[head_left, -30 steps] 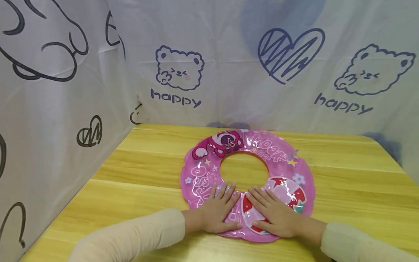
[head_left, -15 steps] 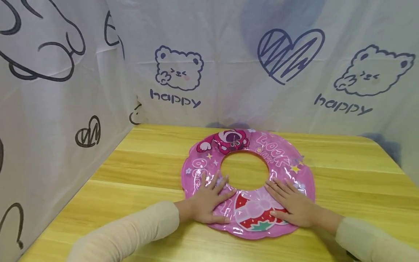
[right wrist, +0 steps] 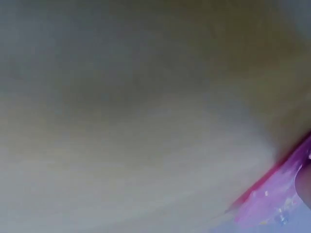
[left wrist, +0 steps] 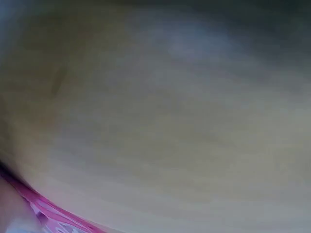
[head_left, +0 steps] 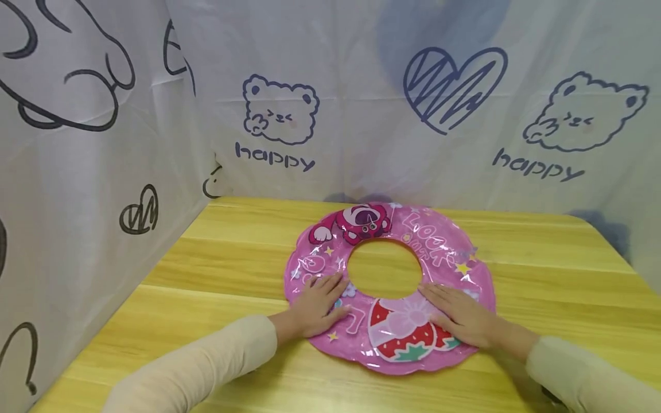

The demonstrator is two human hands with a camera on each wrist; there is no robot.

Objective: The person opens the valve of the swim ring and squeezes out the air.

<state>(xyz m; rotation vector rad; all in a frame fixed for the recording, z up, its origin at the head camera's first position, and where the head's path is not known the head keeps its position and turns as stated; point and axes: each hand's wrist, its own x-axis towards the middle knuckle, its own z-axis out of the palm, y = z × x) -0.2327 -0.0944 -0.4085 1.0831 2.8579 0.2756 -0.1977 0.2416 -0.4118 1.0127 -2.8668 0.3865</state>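
An inflated pink swim ring lies flat on the wooden table, printed with a bear, strawberries, stars and lettering. On its left side rests my left hand, palm down with the fingers extended toward the centre hole. My right hand lies palm down across the right side, straight fingertips at the hole's edge. In the left wrist view only a strip of the swim ring shows at the lower left corner. The right wrist view catches the swim ring at the lower right, beside part of a finger.
A white cloth with bear, heart and "happy" drawings hangs behind the table. Another cloth wall with black line drawings stands along the left side. The ring's far edge is close to the table's back edge.
My hands have moved apart from the ring's near side toward its left and right sides. The ring has turned slightly, bringing the strawberry print to the front between my hands.
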